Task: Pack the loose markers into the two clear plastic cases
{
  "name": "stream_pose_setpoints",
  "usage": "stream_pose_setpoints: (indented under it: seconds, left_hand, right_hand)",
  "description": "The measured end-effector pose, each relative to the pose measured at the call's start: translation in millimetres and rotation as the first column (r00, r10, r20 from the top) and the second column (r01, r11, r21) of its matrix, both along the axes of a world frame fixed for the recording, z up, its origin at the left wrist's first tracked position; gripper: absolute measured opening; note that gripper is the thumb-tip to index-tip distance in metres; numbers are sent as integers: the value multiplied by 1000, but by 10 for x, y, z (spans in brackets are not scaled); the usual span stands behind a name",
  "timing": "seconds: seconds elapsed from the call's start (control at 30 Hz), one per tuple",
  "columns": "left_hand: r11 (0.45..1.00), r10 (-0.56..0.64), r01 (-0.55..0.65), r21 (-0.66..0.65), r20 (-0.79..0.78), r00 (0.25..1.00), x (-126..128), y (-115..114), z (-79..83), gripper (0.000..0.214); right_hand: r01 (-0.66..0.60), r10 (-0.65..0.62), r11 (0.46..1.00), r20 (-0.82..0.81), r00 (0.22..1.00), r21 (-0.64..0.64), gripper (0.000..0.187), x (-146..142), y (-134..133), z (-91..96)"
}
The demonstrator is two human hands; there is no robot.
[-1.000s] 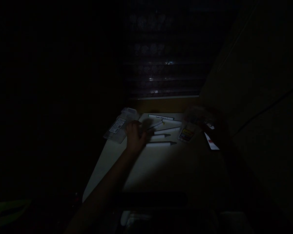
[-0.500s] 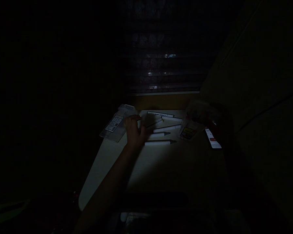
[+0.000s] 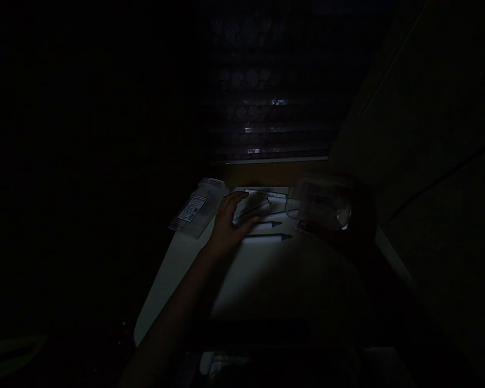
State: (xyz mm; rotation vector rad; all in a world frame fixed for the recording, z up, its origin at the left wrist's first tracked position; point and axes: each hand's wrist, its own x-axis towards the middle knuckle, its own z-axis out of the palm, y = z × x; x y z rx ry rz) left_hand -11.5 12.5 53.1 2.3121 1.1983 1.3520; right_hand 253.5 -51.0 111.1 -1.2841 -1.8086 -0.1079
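Note:
My left hand (image 3: 227,225) is over the left ends of several white markers, its thumb and fingers spread apart and nothing held between them. One marker (image 3: 264,238) with a grey tip lies nearest to me, with another marker (image 3: 271,224) just behind it. At the back of the group is a marker (image 3: 267,193) with a dark line along it. My right hand (image 3: 358,215), mostly lost in darkness, grips a clear plastic case (image 3: 317,202) above the table's right side. The case is blurred and blocks the view of some marker ends.
A flat clear plastic package (image 3: 204,218) with a white label lies at the table's left edge. The pale table (image 3: 165,280) stands against a dark slatted window covering (image 3: 250,113). Something bright, partly hidden, shows by my right hand. The surroundings are very dark.
My left hand has opened wider over the markers. My right hand has raised and turned the clear case, shifting it slightly left, and the lit phone is now mostly covered.

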Motion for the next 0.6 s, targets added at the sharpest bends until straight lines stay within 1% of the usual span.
stream_pose_setpoints:
  seconds: [0.07,0.1,0.13,0.2,0.3,0.37,0.43,0.5,0.53,0.57,0.6]
  left_hand:
    - [994,-105,105,-25,11,994,6,-93,130,67]
    - [986,-162,163,-36,30,986,7,-140,185,73]
    - [974,-220,222,-45,50,974,7,-186,233,78]
    - [942,-321,328,-77,87,943,7,-269,301,87]
    - [902,-396,411,-134,124,910,29,-363,353,97]
    - [891,-412,429,-147,133,902,60,-404,373,94]
    - [888,-428,441,-131,118,896,83,-423,394,83]
    - [901,-413,420,-104,85,907,66,-408,409,73]
    - [919,-377,382,-96,70,924,31,-382,407,70]
    - [944,-314,319,-86,62,947,-25,-342,395,68]
    - [969,-223,227,-93,52,973,-103,-285,369,68]
  right_hand:
    - [-124,112,975,76,991,181,60,-95,-12,-54]
    - [-171,152,960,103,983,221,62,-130,-15,-92]
    - [-205,182,953,119,976,223,63,-156,-17,-132]
    - [-237,218,957,127,968,165,66,-187,-23,-207]
    - [-289,281,956,127,951,53,70,-205,-30,-286]
    - [-334,331,942,112,937,8,72,-218,-26,-311]
    - [-370,370,929,100,924,-20,75,-232,-16,-318]
    - [-386,388,922,100,916,-40,80,-238,-7,-309]
    - [-386,388,922,93,917,-42,82,-234,-7,-299]
    - [-376,378,926,77,923,-34,83,-223,-10,-285]
    - [-358,358,934,55,932,-14,82,-206,-18,-269]
